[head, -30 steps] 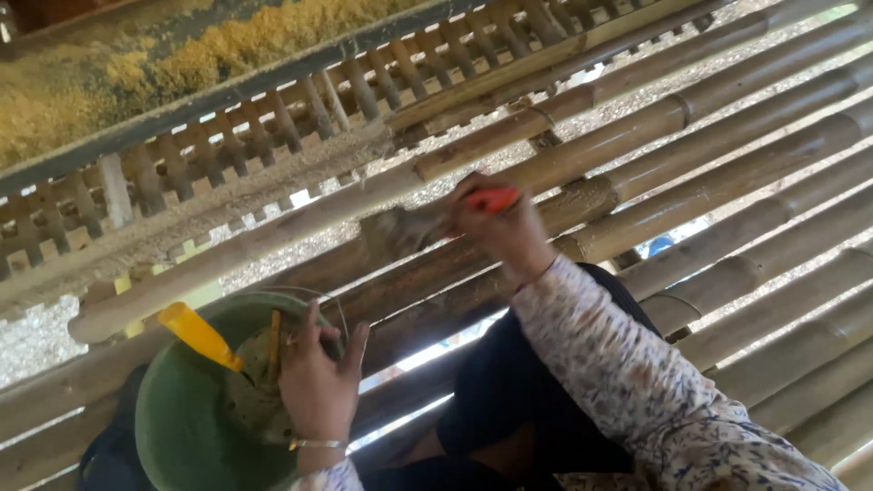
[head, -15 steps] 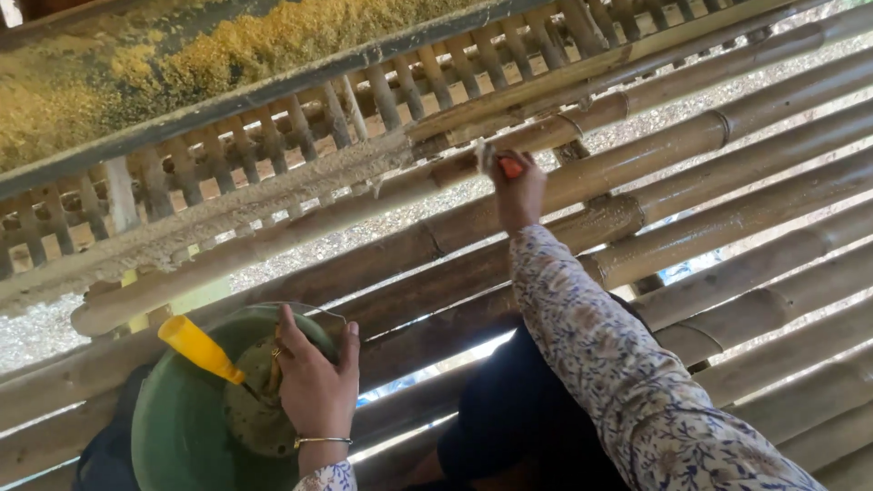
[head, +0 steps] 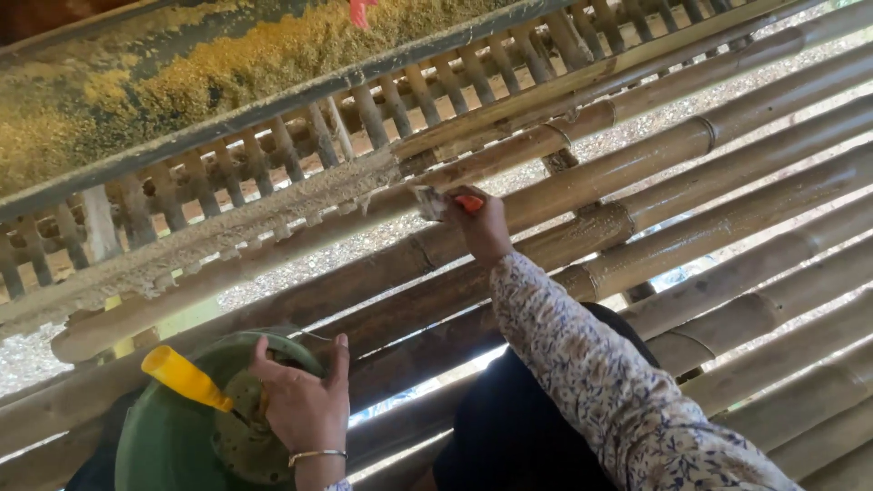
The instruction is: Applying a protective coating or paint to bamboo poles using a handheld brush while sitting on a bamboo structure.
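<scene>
My right hand (head: 484, 223) is stretched out over the bamboo poles (head: 655, 164) and grips a small scraper with an orange handle (head: 469, 203). Its dirty blade (head: 427, 202) rests against the upper pole near the slatted rail. My left hand (head: 300, 400) lies on the rim of a green bowl (head: 159, 450) at the lower left, fingers curled over the edge. Inside the bowl is greyish muck and a tool with a yellow handle (head: 186, 377) that sticks up to the left of my hand. A thin bangle sits on my left wrist.
A slatted bamboo rail (head: 273, 155) crusted with dirt runs across the top, with a trough of yellowish feed (head: 227, 64) behind it. Gaps between the poles show gravel ground below. My dark-clothed knees are under the patterned sleeve (head: 600, 382).
My right hand has reached further up and out, from the middle poles to the upper pole by the rail, carrying the scraper. My left hand stays on the bowl.
</scene>
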